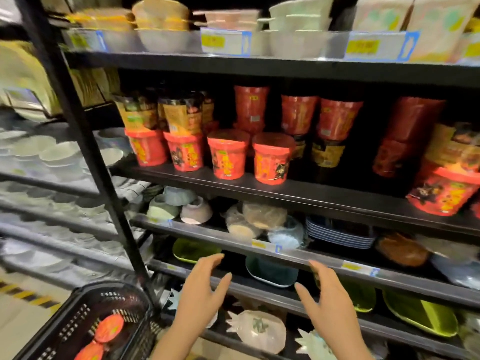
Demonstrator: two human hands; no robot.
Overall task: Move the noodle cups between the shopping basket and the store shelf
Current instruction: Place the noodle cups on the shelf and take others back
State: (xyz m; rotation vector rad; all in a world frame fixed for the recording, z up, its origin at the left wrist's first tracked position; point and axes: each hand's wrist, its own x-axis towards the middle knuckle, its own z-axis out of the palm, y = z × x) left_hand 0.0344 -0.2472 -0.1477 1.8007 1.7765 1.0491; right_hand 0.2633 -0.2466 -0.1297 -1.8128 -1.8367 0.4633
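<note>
The left hand and the right hand are both raised in front of the lower shelves, palms turned toward each other, fingers spread and relaxed, holding nothing, with a clear gap between them. Beyond that gap sits a dark teal dish on a low shelf, and below the hands lies a clear pineapple-shaped dish. To the near left, the black shopping basket holds two red-lidded noodle cups seen from above (only their lids show, one nearer than the other). Up and farther away, on the black store shelf, four red noodle cups stand in a front row, the two on the left carrying yellow-and-black cups stacked on top. Behind and to the right stand taller dark red cups, some resting on black-and-yellow ones, and at the far right another red cup sits near the shelf edge. The shelf just under the cups holds stacked bowls and wrapped dishes, blurred. The top shelf carries pale bowls and packets behind yellow price tags. Green trays lie low on the right.
</note>
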